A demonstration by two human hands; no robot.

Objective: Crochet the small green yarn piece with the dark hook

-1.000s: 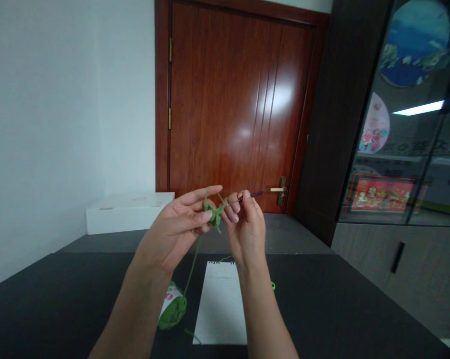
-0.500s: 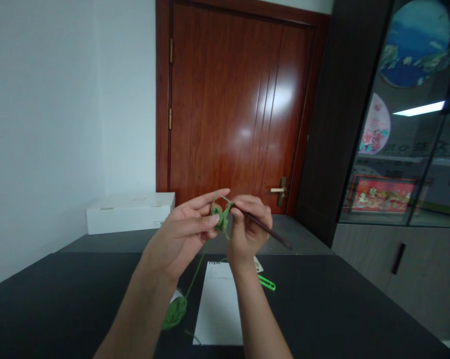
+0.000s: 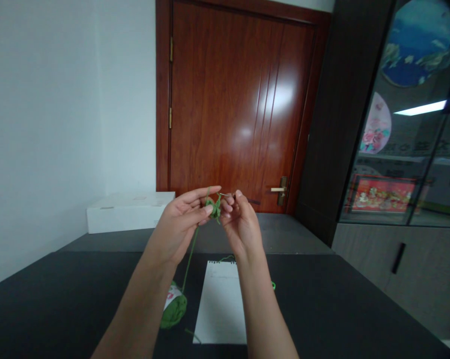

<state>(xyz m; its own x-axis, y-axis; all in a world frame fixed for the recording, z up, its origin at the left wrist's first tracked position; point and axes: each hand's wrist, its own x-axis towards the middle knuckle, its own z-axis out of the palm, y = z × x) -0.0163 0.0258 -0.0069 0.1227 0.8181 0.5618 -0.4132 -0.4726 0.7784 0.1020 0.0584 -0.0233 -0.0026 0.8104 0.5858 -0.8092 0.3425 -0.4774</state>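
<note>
Two pinches: fingers (image 3: 200,193) of left hand (image 3: 175,224) on green crochet (image 3: 216,210), right hand (image 3: 244,224) on hook (image 3: 225,195)

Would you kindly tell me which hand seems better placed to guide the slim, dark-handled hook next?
Probably the right hand: it grips the hook, which points toward the small green yarn piece; the left hand is busy pinching that piece.

The small green crochet piece (image 3: 215,210) adjoins the hook (image 3: 225,195)
</note>
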